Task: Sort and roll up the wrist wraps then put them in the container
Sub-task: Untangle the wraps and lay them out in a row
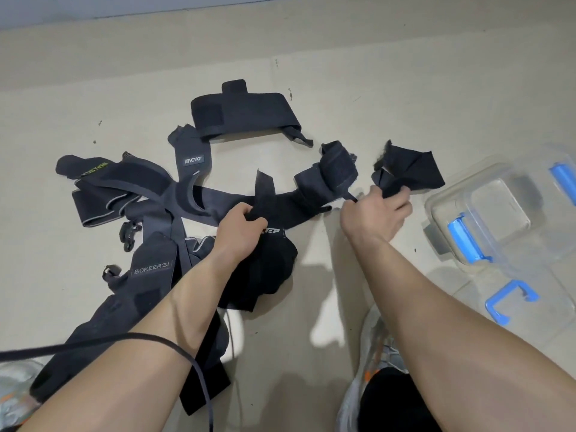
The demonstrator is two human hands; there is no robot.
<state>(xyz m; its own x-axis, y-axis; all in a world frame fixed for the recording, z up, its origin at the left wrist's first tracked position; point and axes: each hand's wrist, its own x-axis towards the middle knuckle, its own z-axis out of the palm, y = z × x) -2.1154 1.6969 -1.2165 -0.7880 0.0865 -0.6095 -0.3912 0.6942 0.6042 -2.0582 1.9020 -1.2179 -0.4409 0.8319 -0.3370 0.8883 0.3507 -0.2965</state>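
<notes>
Several dark wrist wraps lie tangled on a beige floor. My left hand (240, 222) grips a black wrap (265, 263) near the middle of the pile. My right hand (374, 213) holds a crumpled black wrap (408, 169) and pinches a thin strap end of a partly rolled wrap (330, 176). A long dark wrap (243, 115) lies folded farther back. Wraps labelled with brand names (152, 266) spread out to the left. A clear plastic container (495, 210) with blue clips sits at the right, open and with nothing visible inside.
The container's clear lid (514, 294) with a blue clip lies on the floor at the lower right. My shoes show at the bottom edge (374, 353). A thin black cord (193, 363) crosses my left forearm. A wall base runs along the top.
</notes>
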